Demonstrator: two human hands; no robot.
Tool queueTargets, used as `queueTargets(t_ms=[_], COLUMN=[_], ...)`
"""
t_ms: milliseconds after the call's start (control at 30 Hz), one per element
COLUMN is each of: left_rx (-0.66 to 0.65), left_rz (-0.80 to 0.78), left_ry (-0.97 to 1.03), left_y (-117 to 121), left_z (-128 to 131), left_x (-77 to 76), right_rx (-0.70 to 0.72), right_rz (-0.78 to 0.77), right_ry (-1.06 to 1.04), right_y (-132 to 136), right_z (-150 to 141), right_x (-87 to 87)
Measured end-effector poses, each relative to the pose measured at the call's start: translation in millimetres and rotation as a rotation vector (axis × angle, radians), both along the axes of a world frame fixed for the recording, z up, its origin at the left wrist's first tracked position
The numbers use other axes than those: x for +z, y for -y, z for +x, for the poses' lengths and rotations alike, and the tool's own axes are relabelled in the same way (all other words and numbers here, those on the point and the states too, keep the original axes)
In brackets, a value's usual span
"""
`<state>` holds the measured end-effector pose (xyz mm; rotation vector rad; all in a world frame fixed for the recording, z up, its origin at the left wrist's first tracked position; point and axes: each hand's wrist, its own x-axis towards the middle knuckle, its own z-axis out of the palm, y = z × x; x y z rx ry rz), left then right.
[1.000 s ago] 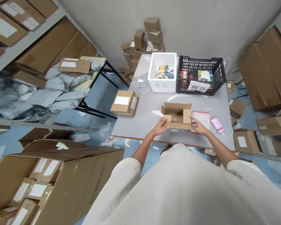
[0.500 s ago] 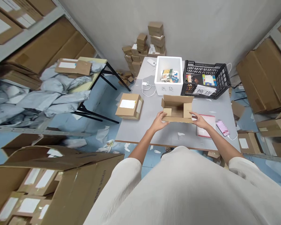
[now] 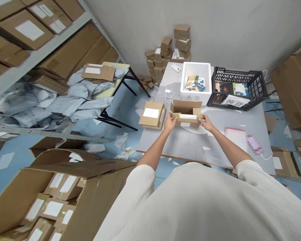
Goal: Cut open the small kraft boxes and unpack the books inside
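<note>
An open cardboard box (image 3: 186, 107) with its flaps up is held above the grey table (image 3: 190, 147), tipped so its labelled front side faces me. My left hand (image 3: 170, 122) grips its left end and my right hand (image 3: 206, 123) grips its right end, fingers closed on the cardboard. A sealed cardboard box (image 3: 152, 114) with a white label lies just left of my left hand. A white sheet with a red edge (image 3: 235, 135) lies on the table to the right of my right forearm.
A white foam bin (image 3: 196, 94) and a black plastic crate (image 3: 258, 89), both holding books, stand at the table's far end. A phone on a cable (image 3: 254, 145) lies near the right edge. Cartons fill the shelves, the floor at lower left and the far wall.
The open box has been lifted off the table and carried away from me toward the foam bin, and tipped forward. Both hands went with it; my right hand left the red-edged sheet.
</note>
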<state>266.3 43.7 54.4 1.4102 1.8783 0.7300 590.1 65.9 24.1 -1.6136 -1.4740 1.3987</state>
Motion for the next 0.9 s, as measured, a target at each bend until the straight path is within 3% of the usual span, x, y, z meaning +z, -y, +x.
queueTargets(t_ms=[233,433,567,700,900], left_rx=[-0.033,-0.083,-0.207,-0.325,-0.517], left_rz=[-0.048,0.11,0.131,0.16,0.193], left_ry=[-0.113,-0.273,-0.286,-0.285,-0.28], left_y=[5,31,42,45,46], left_z=[6,34,56,87,166], left_x=[-12.1,1.9,11.1,14.2,9.5], right_rx=[0.015,0.037,0.038,-0.03,-0.207], right_rz=[0.045,0.055,0.084,0.092,0.005], right_ry=[0.094,0.111,0.081,0.098,0.216], right_y=[-6,-6,-5,9,65], right_z=[-8,-7,0,40,156], right_x=[-19.6,-18.1,-17.2,-15.5,-15.9])
